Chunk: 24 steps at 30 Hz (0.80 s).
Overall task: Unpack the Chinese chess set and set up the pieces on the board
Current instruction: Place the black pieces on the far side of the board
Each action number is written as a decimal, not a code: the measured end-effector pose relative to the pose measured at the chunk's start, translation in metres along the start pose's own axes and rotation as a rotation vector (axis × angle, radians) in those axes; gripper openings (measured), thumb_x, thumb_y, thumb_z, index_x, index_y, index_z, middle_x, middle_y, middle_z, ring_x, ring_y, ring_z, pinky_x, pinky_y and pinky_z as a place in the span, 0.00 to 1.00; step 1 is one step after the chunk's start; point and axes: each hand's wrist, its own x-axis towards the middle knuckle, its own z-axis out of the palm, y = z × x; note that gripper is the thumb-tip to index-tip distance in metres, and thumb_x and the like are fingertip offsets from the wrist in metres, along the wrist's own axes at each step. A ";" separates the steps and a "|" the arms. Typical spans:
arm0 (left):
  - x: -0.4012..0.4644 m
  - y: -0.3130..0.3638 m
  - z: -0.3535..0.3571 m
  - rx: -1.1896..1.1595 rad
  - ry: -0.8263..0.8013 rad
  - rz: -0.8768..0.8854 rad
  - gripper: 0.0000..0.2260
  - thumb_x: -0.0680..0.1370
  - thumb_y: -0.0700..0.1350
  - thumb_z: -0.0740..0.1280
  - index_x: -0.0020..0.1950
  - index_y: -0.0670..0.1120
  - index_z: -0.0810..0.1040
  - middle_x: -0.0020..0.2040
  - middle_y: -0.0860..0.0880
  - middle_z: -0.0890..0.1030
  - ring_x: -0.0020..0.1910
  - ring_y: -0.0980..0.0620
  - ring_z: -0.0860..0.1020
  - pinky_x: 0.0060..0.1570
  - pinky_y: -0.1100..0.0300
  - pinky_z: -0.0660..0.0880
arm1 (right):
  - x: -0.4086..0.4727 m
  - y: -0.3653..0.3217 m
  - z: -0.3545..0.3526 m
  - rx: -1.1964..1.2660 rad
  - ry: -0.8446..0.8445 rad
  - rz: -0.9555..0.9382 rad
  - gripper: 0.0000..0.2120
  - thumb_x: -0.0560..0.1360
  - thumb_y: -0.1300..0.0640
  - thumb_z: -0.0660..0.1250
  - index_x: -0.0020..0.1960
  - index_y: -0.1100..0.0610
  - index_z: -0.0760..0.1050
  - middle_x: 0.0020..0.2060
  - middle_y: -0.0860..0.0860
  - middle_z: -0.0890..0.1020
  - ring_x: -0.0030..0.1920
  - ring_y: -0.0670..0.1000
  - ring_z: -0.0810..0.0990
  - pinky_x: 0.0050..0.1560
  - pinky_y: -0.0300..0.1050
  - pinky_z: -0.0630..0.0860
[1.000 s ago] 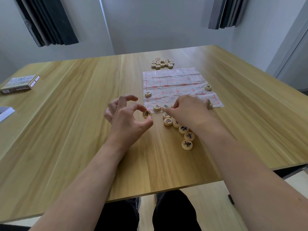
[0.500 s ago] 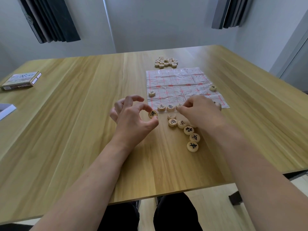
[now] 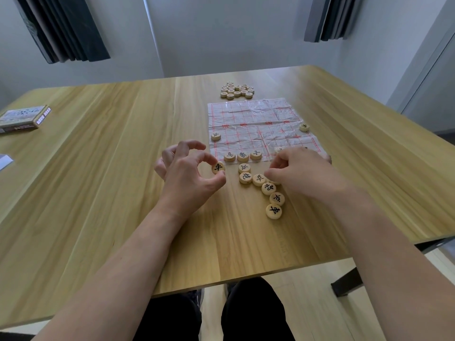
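A crumpled paper board point(image 3: 258, 119) with a red grid lies on the wooden table point(image 3: 123, 168). Black-lettered wooden pieces stand on it: three in the near row point(image 3: 242, 157), one at the left edge point(image 3: 216, 136), one at the right edge point(image 3: 304, 127). My left hand point(image 3: 187, 178) pinches one black piece point(image 3: 218, 167) between thumb and forefinger just off the board's near left corner. My right hand point(image 3: 300, 168) rests fingertips-down at the top of a curved line of loose black pieces point(image 3: 268, 188). Whether it grips one is hidden.
A cluster of red-lettered pieces point(image 3: 236, 90) sits beyond the board's far edge. The set's box point(image 3: 24, 118) lies at the far left, with a white object point(image 3: 5, 161) at the left edge. The table's near edge runs just in front of my lap.
My right hand has drawn back from the board's near row to the loose pieces, leaving a third piece in that row. My left hand still holds its piece in place.
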 end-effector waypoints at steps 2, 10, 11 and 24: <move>0.000 0.000 0.000 0.001 -0.005 0.007 0.07 0.70 0.56 0.74 0.45 0.58 0.80 0.61 0.61 0.70 0.67 0.56 0.58 0.69 0.47 0.52 | -0.009 -0.002 -0.006 -0.100 -0.046 0.022 0.08 0.74 0.43 0.63 0.45 0.47 0.76 0.42 0.44 0.80 0.50 0.48 0.76 0.57 0.50 0.59; 0.000 0.000 0.002 -0.007 -0.003 0.017 0.07 0.70 0.55 0.75 0.44 0.58 0.80 0.61 0.61 0.70 0.64 0.58 0.57 0.66 0.54 0.50 | -0.038 -0.019 -0.004 -0.396 -0.153 0.138 0.23 0.72 0.32 0.60 0.38 0.52 0.66 0.36 0.47 0.71 0.44 0.52 0.72 0.59 0.54 0.61; 0.000 0.000 0.002 -0.008 -0.001 0.018 0.07 0.70 0.55 0.75 0.44 0.57 0.80 0.61 0.61 0.70 0.64 0.59 0.56 0.66 0.54 0.50 | -0.039 -0.021 -0.003 -0.409 -0.152 0.141 0.23 0.72 0.32 0.60 0.39 0.52 0.66 0.36 0.47 0.70 0.44 0.52 0.72 0.59 0.54 0.61; 0.007 -0.003 0.003 0.052 -0.002 0.004 0.07 0.70 0.57 0.73 0.45 0.58 0.80 0.62 0.61 0.70 0.68 0.53 0.58 0.68 0.49 0.50 | -0.050 -0.037 -0.016 -0.248 -0.070 0.020 0.09 0.72 0.48 0.66 0.39 0.53 0.72 0.37 0.48 0.77 0.40 0.50 0.77 0.43 0.45 0.74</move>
